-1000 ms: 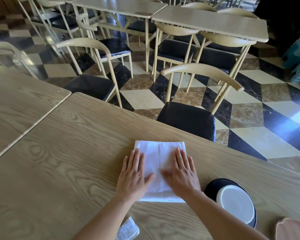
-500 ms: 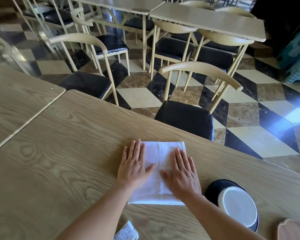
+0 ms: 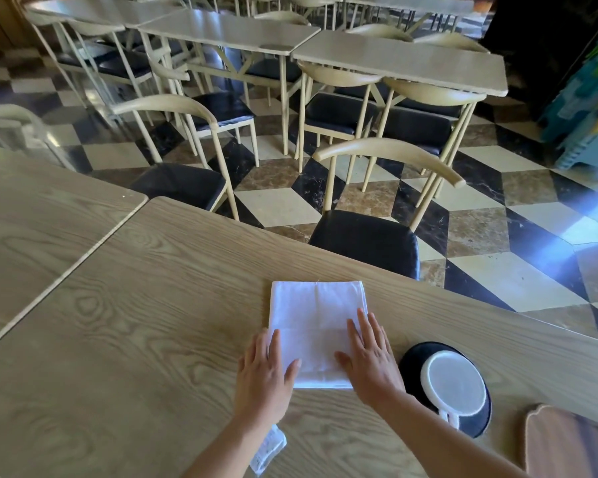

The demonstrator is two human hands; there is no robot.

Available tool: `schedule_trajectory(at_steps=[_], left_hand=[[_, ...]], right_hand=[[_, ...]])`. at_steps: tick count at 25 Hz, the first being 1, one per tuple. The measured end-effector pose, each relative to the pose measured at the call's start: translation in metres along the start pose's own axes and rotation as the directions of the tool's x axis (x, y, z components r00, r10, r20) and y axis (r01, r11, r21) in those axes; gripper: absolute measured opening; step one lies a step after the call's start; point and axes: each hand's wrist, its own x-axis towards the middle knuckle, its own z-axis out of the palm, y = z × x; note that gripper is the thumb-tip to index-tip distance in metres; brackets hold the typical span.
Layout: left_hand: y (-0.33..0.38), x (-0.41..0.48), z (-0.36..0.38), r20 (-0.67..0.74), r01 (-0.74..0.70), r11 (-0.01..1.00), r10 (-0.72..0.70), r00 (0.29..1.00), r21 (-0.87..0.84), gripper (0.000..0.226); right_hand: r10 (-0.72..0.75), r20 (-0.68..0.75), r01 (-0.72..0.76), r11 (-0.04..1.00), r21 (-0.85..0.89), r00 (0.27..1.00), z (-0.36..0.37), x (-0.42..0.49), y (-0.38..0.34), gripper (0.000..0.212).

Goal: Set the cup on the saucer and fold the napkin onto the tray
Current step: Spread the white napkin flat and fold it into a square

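Nearest the camera, a crumpled clear wrapper point(image 3: 268, 450) lies on the table point(image 3: 118, 357) beneath the left forearm, and at about 4 o'clock a wooden tray point(image 3: 563, 443) pokes in from the lower right corner (only its scalloped corner shows). Just beyond it, at 3 o'clock from the hands, the white cup point(image 3: 454, 386) already sits on the black saucer point(image 3: 415, 357), its handle pointing back toward the person.

Both hands lie flat with fingers extended, gripping nothing. The left hand point(image 3: 265, 374) rests on the near left corner of the white napkin point(image 3: 315, 319), half on the wood; the right hand point(image 3: 370, 360) presses the near right corner. The napkin is a folded rectangle whose long axis runs from 6 to 12 o'clock, stretching away from the fingertips, with a crease across its middle.

The next fold likely turns on that axis: the far edge sits at 12 o'clock from both hands, equally reachable. For carrying it to the tray, the right hand is nearer, though the cup and saucer stand between.

Bare wood lies open at 9 o'clock; the table's far edge runs just beyond the napkin, a black-seated chair point(image 3: 363, 243) behind it.
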Motion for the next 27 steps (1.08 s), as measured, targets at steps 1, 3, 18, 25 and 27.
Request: schedule_trajectory(at_steps=[1,3,18,25,27], left_hand=[[0.001,-0.004,-0.003,0.019,-0.002,1.000,0.002,1.000,0.004,0.062],[0.004,-0.008,-0.006,0.018,0.001,1.000,-0.001,1.000,-0.006,0.052],[0.012,0.011,-0.012,0.144,0.474,0.810,-0.454,0.879,-0.345,0.009],[0.003,0.002,-0.021,0.226,0.529,0.446,-0.571,0.789,-0.722,0.008],[0.003,-0.001,-0.027,0.299,0.522,0.260,-0.582,0.756,-0.812,0.016]], right_hand=[[-0.002,0.005,0.001,1.000,0.021,1.000,-0.001,-0.008,-0.001,0.068],[0.015,0.003,-0.015,0.997,0.079,1.000,-0.006,-0.019,-0.002,0.062],[0.440,0.152,-0.458,0.880,0.125,0.885,-0.048,-0.012,-0.022,0.040],[0.426,0.171,-0.453,0.874,0.178,0.889,-0.042,-0.030,-0.035,0.028],[0.435,0.191,-0.472,0.847,0.243,0.880,-0.041,-0.037,-0.037,0.019]])
